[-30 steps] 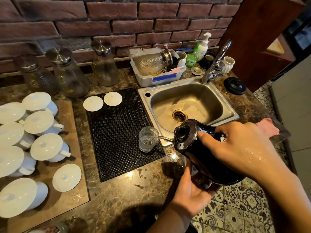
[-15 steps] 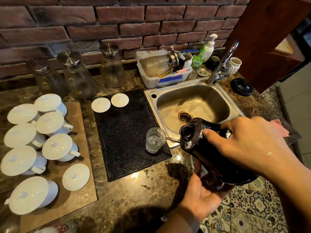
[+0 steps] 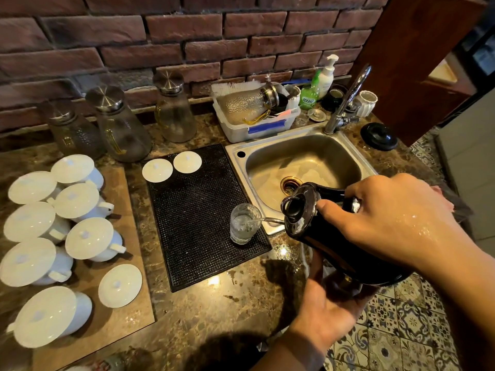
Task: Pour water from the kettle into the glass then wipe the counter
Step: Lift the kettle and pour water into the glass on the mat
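A black kettle (image 3: pixel 321 236) is tilted to the left over the counter's front edge, and a thin stream of water runs from its spout into a small clear glass (image 3: pixel 243 223). The glass stands on the right front corner of a black rubber mat (image 3: pixel 198 220) and holds some water. My right hand (image 3: pixel 396 220), wet on its back, grips the kettle's handle from above. My left hand (image 3: pixel 329 309) cups the kettle's base from below. A pink cloth (image 3: pixel 442 194) shows only as a sliver behind my right hand. The counter (image 3: pixel 214 317) is brown marble.
A steel sink (image 3: pixel 302 167) with a tap (image 3: pixel 348 100) lies behind the kettle. A black lid (image 3: pixel 379 136) rests to its right. A white bin (image 3: pixel 254 124) of dishes stands behind. Three glass carafes (image 3: pixel 120 127) line the brick wall. Several white lidded cups (image 3: pixel 85 236) fill a board at left.
The kettle stays tilted and keeps pouring; the water in the glass looks slightly higher. Both hands hold as before. The view has shifted a little, so everything sits further right.
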Demonstrator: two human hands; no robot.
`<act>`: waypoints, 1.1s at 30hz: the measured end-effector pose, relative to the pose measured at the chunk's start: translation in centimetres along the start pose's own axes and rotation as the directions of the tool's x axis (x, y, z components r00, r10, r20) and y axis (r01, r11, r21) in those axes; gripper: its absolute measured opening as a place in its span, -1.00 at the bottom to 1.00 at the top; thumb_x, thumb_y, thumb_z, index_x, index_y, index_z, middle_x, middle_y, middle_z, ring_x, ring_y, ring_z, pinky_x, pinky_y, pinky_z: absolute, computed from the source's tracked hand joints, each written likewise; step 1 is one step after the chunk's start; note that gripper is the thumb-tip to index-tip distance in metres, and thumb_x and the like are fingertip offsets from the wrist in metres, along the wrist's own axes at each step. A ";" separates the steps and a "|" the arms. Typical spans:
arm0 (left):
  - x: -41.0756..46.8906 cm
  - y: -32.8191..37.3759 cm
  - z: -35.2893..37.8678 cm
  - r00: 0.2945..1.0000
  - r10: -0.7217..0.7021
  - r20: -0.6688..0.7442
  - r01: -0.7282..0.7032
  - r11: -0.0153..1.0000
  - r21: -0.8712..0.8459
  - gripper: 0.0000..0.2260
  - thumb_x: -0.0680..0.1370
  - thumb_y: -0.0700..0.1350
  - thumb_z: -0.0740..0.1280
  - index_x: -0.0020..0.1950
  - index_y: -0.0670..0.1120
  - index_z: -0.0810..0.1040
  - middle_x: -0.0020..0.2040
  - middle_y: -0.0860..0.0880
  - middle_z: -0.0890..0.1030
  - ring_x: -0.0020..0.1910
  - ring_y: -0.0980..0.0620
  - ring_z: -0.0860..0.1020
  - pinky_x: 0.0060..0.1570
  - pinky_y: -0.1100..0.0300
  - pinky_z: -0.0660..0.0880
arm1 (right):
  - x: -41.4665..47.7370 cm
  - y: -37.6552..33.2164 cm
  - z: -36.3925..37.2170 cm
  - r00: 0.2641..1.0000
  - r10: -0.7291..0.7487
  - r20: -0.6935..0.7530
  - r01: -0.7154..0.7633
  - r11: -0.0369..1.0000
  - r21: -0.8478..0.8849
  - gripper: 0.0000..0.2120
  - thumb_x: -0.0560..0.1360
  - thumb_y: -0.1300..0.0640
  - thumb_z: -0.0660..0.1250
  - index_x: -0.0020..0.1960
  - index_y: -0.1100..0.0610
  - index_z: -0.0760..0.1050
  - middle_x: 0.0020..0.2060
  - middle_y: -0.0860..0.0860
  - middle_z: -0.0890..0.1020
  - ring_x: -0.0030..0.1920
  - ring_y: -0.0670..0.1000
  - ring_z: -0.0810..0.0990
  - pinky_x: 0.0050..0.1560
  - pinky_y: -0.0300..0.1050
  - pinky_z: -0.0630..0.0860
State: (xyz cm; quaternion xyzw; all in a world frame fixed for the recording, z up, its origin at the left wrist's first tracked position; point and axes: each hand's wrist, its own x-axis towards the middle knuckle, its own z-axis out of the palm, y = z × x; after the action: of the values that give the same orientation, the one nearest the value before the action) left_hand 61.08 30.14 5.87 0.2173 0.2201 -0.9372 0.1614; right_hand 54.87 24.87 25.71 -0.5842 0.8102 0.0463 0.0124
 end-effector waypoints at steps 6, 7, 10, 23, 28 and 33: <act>-0.1 -0.2 0.0 1.000 0.011 0.007 -0.011 0.999 0.038 -0.36 0.50 0.10 0.51 0.36 -0.37 0.58 0.32 -0.46 0.58 0.39 -0.42 0.51 0.12 -0.34 0.63 | -0.1 0.0 -0.3 1.000 -0.016 -0.004 0.016 1.000 -0.011 -0.32 0.41 -0.48 0.04 -0.11 0.03 0.69 -0.57 -0.02 0.44 -0.50 -0.05 0.45 -0.52 -0.23 0.22; -0.1 -0.2 0.0 1.000 0.011 0.008 -0.011 0.999 0.044 -0.36 0.49 0.10 0.52 0.36 -0.37 0.58 0.32 -0.46 0.58 0.38 -0.42 0.52 0.16 -0.34 0.61 | -0.2 0.0 -0.3 1.000 -0.017 -0.004 0.017 1.000 -0.009 -0.31 0.40 -0.49 0.04 -0.10 0.03 0.69 -0.57 -0.02 0.44 -0.50 -0.05 0.45 -0.52 -0.23 0.22; -0.2 -0.3 0.2 1.000 0.011 0.010 -0.011 0.999 0.053 -0.36 0.47 0.09 0.54 0.34 -0.37 0.60 0.30 -0.46 0.59 0.35 -0.43 0.54 0.17 -0.33 0.61 | -0.2 0.1 -0.3 1.000 -0.019 -0.010 0.019 1.000 -0.004 -0.28 0.39 -0.50 0.01 -0.08 0.03 0.69 -0.55 -0.01 0.47 -0.47 -0.04 0.47 -0.49 -0.23 0.24; -0.3 -0.3 0.5 1.000 0.009 -0.004 -0.009 0.999 0.045 -0.38 0.47 0.07 0.54 0.32 -0.38 0.60 0.30 -0.46 0.59 0.34 -0.44 0.55 0.22 -0.32 0.59 | 0.0 0.3 -0.5 0.999 -0.036 -0.033 0.036 0.999 0.015 -0.30 0.41 -0.48 0.06 -0.06 0.04 0.71 -0.56 -0.03 0.49 -0.47 -0.04 0.49 -0.49 -0.22 0.30; 0.3 0.0 -0.4 1.000 0.024 0.000 -0.024 0.999 0.048 -0.44 0.45 0.07 0.54 0.22 -0.37 0.68 0.28 -0.45 0.61 0.28 -0.43 0.60 0.17 -0.32 0.61 | -0.2 -0.1 0.2 0.999 -0.021 -0.047 0.020 1.000 -0.023 -0.33 0.42 -0.49 0.05 -0.11 0.00 0.69 -0.60 -0.06 0.42 -0.53 -0.10 0.42 -0.55 -0.30 0.15; 0.6 1.0 -1.6 0.999 0.029 -0.015 -0.028 0.997 0.065 -0.51 0.48 0.07 0.53 0.19 -0.32 0.71 0.27 -0.41 0.64 0.32 -0.39 0.58 0.25 -0.30 0.58 | -0.3 0.0 1.9 1.000 0.007 -0.020 -0.005 0.998 0.060 -0.33 0.41 -0.48 0.05 -0.16 0.04 0.67 -0.56 -0.04 0.48 -0.46 0.01 0.54 -0.50 -0.22 0.26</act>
State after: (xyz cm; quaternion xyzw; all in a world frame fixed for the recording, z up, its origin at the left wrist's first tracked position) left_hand 61.47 29.98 3.92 0.2331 0.1876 -0.9397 0.1656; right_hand 54.95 25.33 23.83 -0.5816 0.8130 0.0161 0.0215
